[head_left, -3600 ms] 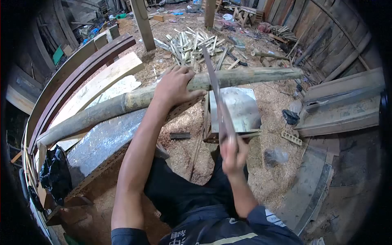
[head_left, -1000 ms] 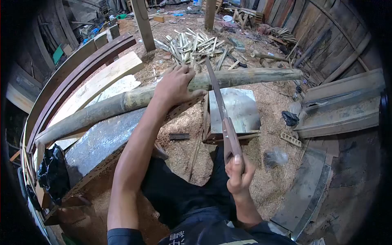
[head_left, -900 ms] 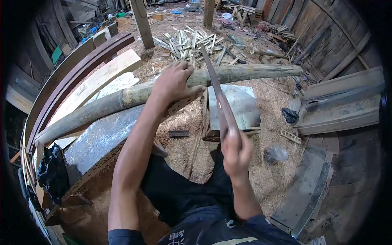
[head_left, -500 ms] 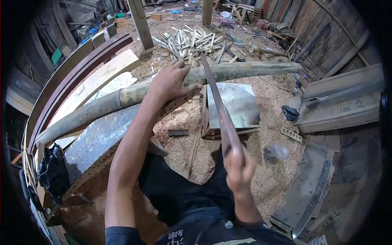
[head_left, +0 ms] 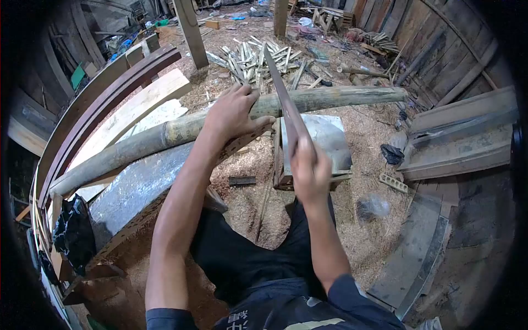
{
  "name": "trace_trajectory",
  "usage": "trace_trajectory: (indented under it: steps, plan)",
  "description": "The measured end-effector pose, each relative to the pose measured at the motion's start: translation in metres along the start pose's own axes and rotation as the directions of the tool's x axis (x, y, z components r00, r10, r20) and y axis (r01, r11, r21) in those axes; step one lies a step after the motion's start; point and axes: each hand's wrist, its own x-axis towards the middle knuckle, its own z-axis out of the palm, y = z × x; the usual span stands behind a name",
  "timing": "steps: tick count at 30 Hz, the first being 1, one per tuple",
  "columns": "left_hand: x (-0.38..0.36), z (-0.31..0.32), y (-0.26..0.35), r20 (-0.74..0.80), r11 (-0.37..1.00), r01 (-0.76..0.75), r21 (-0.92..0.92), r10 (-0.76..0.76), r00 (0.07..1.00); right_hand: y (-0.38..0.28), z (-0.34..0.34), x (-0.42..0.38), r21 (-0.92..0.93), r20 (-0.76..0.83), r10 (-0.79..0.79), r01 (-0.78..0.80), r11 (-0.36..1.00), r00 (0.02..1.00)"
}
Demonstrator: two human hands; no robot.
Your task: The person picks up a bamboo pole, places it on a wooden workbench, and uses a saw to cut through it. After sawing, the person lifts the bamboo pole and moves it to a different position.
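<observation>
A long bamboo pole (head_left: 341, 97) lies across in front of me, from the lower left to the upper right. My left hand (head_left: 232, 111) is clamped over its middle, fingers on the far side and thumb toward me. In my right hand (head_left: 311, 171) is the handle of a handsaw (head_left: 284, 97), its long narrow blade pointing away and crossing the pole just right of my left thumb. How deep the blade sits in the bamboo is hidden. Close under that spot stands a box with a sheet-metal top (head_left: 323, 144).
A slanted metal-covered board (head_left: 135, 187) lies at left, with planks (head_left: 132, 104) and a black plastic bag (head_left: 74, 234) beside it. Split sticks (head_left: 258, 60) are heaped beyond the pole. Wooden posts (head_left: 191, 33) rise behind. Shavings cover the floor (head_left: 363, 148).
My right hand has pushed the saw forward and slightly left, so its tip reaches farther beyond the pole. My left hand keeps its hold on the pole.
</observation>
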Motion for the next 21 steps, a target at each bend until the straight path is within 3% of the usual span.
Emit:
trace_trajectory:
  steps: [3,5,7,9,13,14,16,21]
  plan:
    - [0.003,-0.001,-0.004,0.045,0.999,-0.025,0.045,0.023,0.999,0.000,0.003,0.015,0.003,0.096,0.072,-0.073,0.997,0.993]
    - [-0.001,-0.001,0.004,0.065,1.000,0.015,0.007,-0.015,0.998,-0.011,-0.021,-0.034,-0.010,0.058,0.102,-0.102,0.995,0.993]
    - [0.004,-0.002,-0.001,0.064,0.999,0.011,0.038,-0.013,0.998,-0.006,-0.049,-0.093,0.017,0.064,0.021,-0.022,1.000,0.998]
    - [0.006,-0.002,-0.003,0.046,0.998,0.006,0.055,-0.009,0.999,-0.009,-0.057,-0.117,0.032,0.059,0.091,-0.093,0.995,0.994]
    - [0.002,-0.004,0.001,0.084,1.000,0.013,0.018,-0.015,0.996,-0.017,-0.015,-0.021,-0.019,0.009,0.060,-0.060,0.998,0.998]
    - [0.001,-0.004,0.002,0.066,1.000,0.016,0.023,-0.018,0.998,0.016,-0.009,-0.002,0.109,0.067,0.136,-0.143,0.984,0.988]
    - [0.005,-0.007,-0.002,0.044,0.999,0.018,0.034,-0.019,0.999,0.007,-0.007,-0.010,0.096,0.061,0.101,-0.107,0.990,0.993]
    - [0.005,0.005,-0.004,0.045,0.997,0.001,0.077,-0.005,0.999,-0.009,-0.047,-0.108,0.049,0.034,0.036,-0.038,0.998,0.999]
